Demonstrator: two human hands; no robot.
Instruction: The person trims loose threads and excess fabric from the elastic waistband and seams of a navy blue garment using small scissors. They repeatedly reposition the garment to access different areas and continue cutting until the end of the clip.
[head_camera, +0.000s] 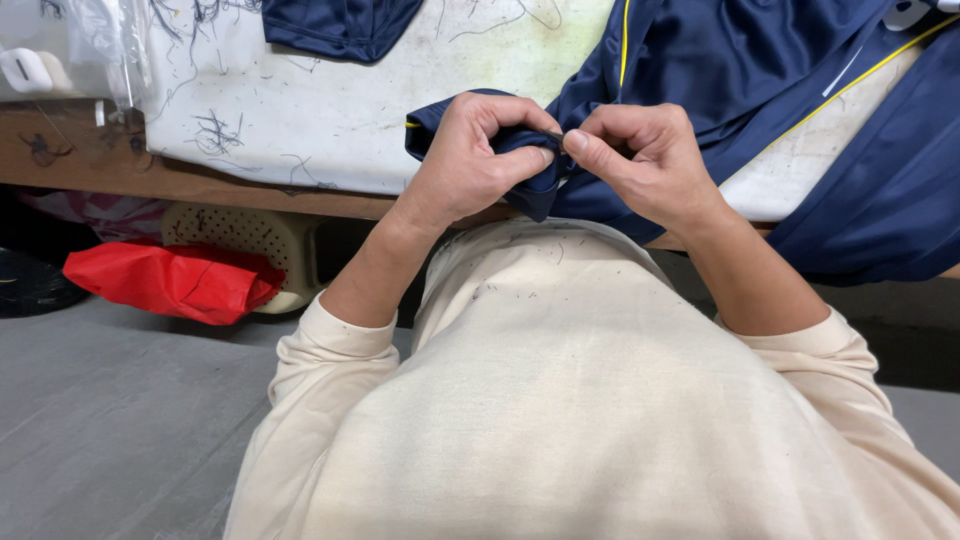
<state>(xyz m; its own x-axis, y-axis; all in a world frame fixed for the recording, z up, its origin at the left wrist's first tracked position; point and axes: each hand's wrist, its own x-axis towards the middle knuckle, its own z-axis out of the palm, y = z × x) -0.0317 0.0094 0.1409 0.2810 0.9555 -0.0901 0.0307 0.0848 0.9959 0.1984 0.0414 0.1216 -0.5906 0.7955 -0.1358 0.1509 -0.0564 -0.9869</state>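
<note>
**Desk:** What are the hands doing at the table edge?

**Photographer:** Both are pinched closed on one bunched fold of a navy garment (720, 80). The left hand (475, 150) has its fingers curled over the cloth with the thumb pressing from below; the right hand (640, 155) meets it thumb to thumb, fingertips closed on the same fold. Something thin and dark may sit between the right fingertips, but it is too small to tell.

**Desk:** And where is the garment itself?

**Photographer:** The gripped fold hangs just off the near edge of the work table (300, 110), above the person's lap. The rest spreads up and to the right across the white tabletop, with thin yellow piping (625, 40) running along a seam.

**Desk:** How would it handle?

**Photographer:** It looks light, soft and limp, with a slight sheen, so probably slick. A loose grasp would likely let it slide; a tight pinch close to the seam or edge, as here, seems the surest hold. It drapes and will not keep a shape.

**Desk:** Surroundings?

**Photographer:** Loose thread scraps (215, 130) litter the table. Another navy piece (340, 25) lies at the far edge. Under the table, a red cloth (175, 280) sits against a beige perforated basket (240, 235).
</note>
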